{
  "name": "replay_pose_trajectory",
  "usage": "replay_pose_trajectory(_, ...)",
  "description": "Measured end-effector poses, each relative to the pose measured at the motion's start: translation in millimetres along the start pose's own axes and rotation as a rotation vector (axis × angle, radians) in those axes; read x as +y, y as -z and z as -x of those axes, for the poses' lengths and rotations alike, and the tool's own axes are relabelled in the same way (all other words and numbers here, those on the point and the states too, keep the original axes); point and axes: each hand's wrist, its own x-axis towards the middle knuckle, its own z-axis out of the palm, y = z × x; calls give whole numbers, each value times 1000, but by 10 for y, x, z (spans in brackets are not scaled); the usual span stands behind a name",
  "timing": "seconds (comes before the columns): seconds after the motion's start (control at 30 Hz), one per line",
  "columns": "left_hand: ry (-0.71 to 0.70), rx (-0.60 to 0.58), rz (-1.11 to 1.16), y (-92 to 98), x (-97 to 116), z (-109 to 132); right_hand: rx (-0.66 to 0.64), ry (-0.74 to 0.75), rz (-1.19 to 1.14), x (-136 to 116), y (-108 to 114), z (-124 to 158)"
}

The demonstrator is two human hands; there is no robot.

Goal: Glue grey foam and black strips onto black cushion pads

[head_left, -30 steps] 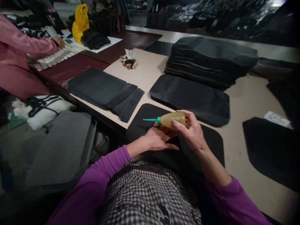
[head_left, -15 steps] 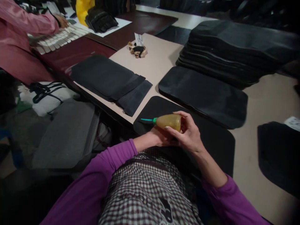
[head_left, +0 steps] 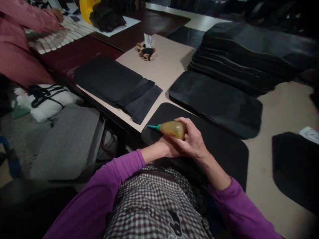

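Observation:
My right hand point(head_left: 190, 139) is wrapped round the base of a squeeze bottle point(head_left: 171, 128) with yellow-brown contents. The bottle lies on its side in the air, its thin green nozzle point(head_left: 153, 127) pointing left. Just below it is my left hand point(head_left: 170, 146), palm side partly showing at the near edge of a black rounded panel point(head_left: 219, 146). My right hand covers the left fingers, so what they do is hidden. The black panel lies flat on the table's near edge, under both hands.
Behind the panel lies another black panel point(head_left: 216, 103), with a tall stack point(head_left: 239, 59) beyond it. Black pieces point(head_left: 112, 83) with strips lie left. A paper-tagged bundle point(head_left: 147, 52) sits farther back. Grey sheets point(head_left: 67, 142) hang low left. A co-worker's pink sleeve point(head_left: 32, 20) is at upper left.
My right hand and the bottle have shifted slightly left, and the nozzle reaches farther towards the panel's left edge. The co-worker's hand at upper left has moved.

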Motion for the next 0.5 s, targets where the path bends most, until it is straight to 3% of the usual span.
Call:
replay_pose_trajectory(0.1,-77,16,-77,29,-11,26,61,-9,36,125,15,-54)
replay_pose_trajectory(0.5,-135,45,-132,156,-11,28,327,-201,256,601,-14,-256)
